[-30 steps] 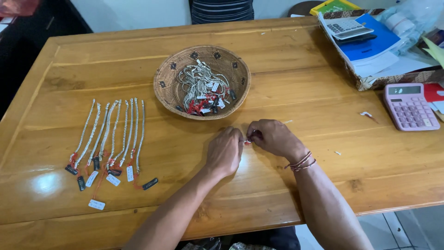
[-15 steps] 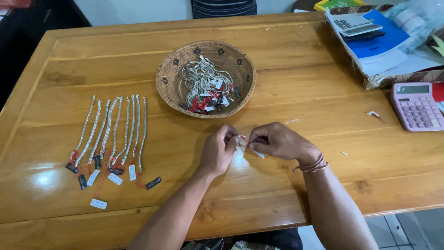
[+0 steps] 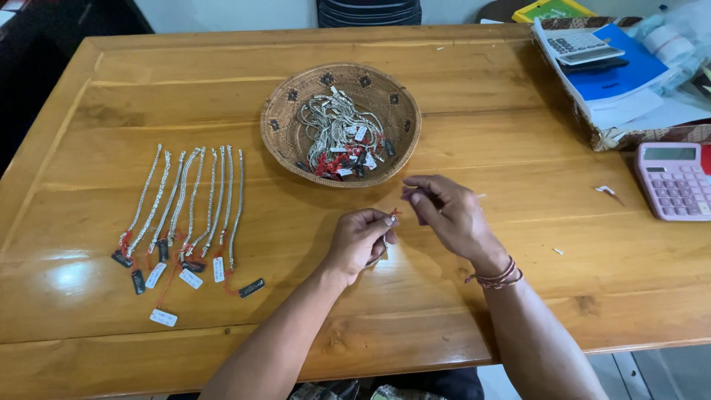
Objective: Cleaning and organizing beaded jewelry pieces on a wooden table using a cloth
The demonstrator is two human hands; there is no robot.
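Both hands, left hand (image 3: pixel 359 241) and right hand (image 3: pixel 452 215), pinch a silver chain (image 3: pixel 381 248).

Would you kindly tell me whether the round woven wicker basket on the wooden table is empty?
No, the round woven wicker basket holds a tangled heap of silver chains with red threads and small tags.

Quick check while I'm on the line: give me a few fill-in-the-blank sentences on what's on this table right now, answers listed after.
1. The tangled silver chains lie inside a round woven ____.
2. The bracelets laid out in a row lie to the ____ of the left hand.
3. The calculator at the table's right edge is ____ in colour.
4. The corded wristband sits on the ____ hand's wrist.

Missing words: basket; left; pink; right
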